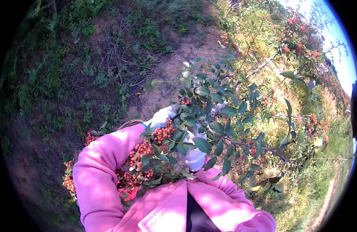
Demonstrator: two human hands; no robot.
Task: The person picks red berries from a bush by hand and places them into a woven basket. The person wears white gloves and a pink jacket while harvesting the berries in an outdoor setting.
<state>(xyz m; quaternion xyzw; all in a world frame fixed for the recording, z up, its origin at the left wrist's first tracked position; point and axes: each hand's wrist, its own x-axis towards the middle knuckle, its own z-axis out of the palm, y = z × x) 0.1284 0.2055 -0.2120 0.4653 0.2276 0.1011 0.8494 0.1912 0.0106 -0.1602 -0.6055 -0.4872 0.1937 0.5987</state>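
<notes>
My left hand (164,116), in a white glove, reaches in among the green leaves (202,91) of a branch. Its fingers are hidden by the foliage. Just below and to the right is my right hand (194,154), also white-gloved, beside the woody branch (259,146); leaves cover its fingers, so its grip cannot be told. A few small red berries (185,102) show near the left hand. Bunches of red berries (140,152) with leaves lie between my pink left sleeve (99,164) and my chest.
Part of a woven basket rim (131,123) shows behind my left forearm. More berry clusters (70,176) stick out left of that sleeve. Berry-laden shrubs (302,46) stand at the right. Bare soil (186,46) and low weeds (55,77) cover the ground ahead and left.
</notes>
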